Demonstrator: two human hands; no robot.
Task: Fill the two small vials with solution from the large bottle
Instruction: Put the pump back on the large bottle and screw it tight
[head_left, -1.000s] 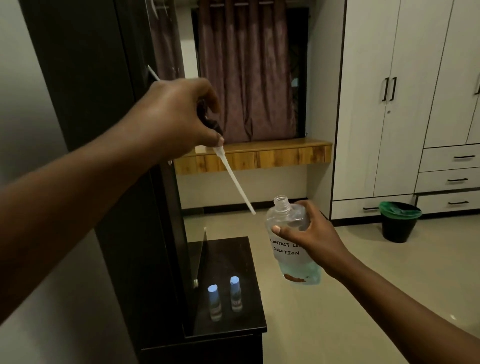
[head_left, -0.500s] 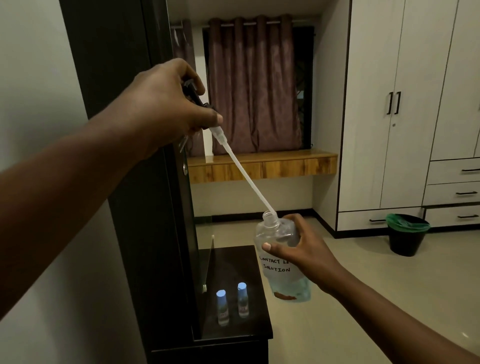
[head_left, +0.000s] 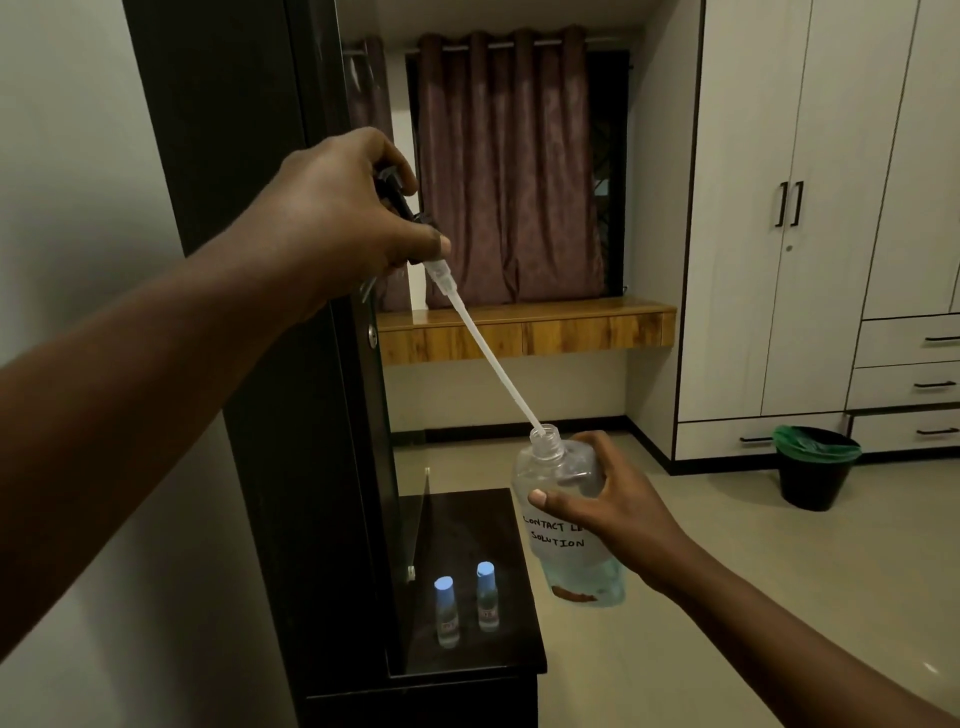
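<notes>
My right hand grips a clear large bottle labelled "contact lens solution", held tilted above the floor beside the dark stand; pale blue liquid sits in its bottom. My left hand holds the black top of a spray pump whose long white tube slants down, its tip just inside the bottle's open neck. Two small vials with blue caps, the left vial and the right vial, stand upright side by side on the dark stand.
A tall dark mirror frame rises behind the stand on the left. A black bin with a green liner sits on the floor by the white wardrobe. A wooden shelf runs under the curtained window.
The tube's tip went from hanging left of the bottle's neck to entering it. My view tilted and both hands sit lower in it.
</notes>
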